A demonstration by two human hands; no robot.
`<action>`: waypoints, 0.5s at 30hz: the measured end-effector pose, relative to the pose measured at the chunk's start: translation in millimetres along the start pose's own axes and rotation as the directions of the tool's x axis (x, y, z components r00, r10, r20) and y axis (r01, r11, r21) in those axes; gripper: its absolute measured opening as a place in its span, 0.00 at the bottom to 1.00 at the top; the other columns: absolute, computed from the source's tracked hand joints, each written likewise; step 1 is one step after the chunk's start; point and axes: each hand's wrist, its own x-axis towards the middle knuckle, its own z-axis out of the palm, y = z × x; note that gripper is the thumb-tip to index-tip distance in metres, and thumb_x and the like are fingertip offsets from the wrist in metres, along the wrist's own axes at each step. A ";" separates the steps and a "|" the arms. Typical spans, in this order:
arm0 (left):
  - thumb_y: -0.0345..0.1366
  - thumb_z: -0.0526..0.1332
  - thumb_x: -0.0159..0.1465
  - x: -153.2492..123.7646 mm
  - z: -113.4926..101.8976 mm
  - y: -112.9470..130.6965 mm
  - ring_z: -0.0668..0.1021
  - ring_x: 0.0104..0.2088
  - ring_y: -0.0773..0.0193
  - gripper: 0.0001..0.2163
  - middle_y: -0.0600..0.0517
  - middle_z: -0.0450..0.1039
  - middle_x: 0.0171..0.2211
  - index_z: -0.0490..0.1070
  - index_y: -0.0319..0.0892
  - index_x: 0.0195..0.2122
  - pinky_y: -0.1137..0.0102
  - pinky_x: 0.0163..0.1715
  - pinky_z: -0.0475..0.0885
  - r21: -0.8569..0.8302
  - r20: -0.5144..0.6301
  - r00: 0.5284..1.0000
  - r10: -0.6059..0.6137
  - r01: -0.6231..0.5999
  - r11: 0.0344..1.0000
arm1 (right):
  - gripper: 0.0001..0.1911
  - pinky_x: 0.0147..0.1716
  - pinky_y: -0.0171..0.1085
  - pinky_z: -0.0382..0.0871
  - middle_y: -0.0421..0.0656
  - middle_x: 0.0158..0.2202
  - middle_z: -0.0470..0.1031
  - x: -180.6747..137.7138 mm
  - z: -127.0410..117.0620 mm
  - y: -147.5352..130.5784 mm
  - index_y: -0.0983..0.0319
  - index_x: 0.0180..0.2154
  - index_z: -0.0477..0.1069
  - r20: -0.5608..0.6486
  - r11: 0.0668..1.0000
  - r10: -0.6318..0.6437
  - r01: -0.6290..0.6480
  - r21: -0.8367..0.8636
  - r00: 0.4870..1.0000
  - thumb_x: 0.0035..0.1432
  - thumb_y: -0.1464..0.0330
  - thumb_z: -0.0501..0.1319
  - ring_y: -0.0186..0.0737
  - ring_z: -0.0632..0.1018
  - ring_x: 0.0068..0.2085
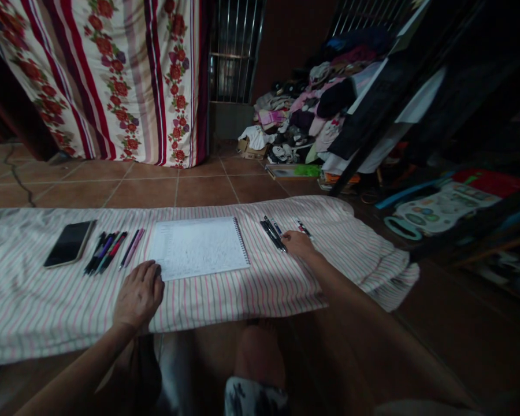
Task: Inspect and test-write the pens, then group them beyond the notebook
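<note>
A spiral notebook (201, 245) with faint marks across its page lies open on the striped cloth. My left hand (139, 293) rests palm down at its lower left corner, fingers loosely bent; a small dark spot shows by its fingertips, too unclear to name. To the notebook's right, my right hand (300, 244) has its fingers drawn together at the end of a pen (277, 226) with a blue and white band. Dark pens (272, 236) lie against it on the left. Another white and dark pen (303, 227) lies just beyond that hand.
Left of the notebook are several coloured pens (106, 252), two purplish pens (132, 248) and a black phone (70, 244). The striped cloth (208, 300) drapes over the front edge. Behind are a tiled floor (151, 184), a floral curtain (134, 81) and a heap of clothes (312, 110).
</note>
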 end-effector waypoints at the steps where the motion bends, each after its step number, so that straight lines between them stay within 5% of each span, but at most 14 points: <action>1: 0.34 0.52 0.62 0.2 0.0 0.0 0.71 0.46 0.50 0.12 0.39 0.70 0.43 0.66 0.34 0.44 0.58 0.46 0.66 0.000 -0.001 1.000 0.005 -0.005 1.000 | 0.16 0.41 0.34 0.63 0.50 0.42 0.77 -0.3 0.7 0.0 0.64 0.42 0.75 -0.006 1.000 -0.001 0.001 0.003 1.000 0.57 0.65 0.53 0.42 0.76 0.45; 15: 0.34 0.52 0.62 -0.8 3.7 -1.3 0.71 0.46 0.51 0.12 0.40 0.70 0.44 0.65 0.36 0.44 0.58 0.46 0.67 0.003 -0.014 1.000 -0.006 0.006 1.000 | 0.17 0.41 0.35 0.63 0.51 0.43 0.75 -7.5 -0.6 -2.6 0.63 0.46 0.73 -0.090 0.999 -0.048 0.049 0.007 0.995 0.57 0.65 0.54 0.43 0.75 0.44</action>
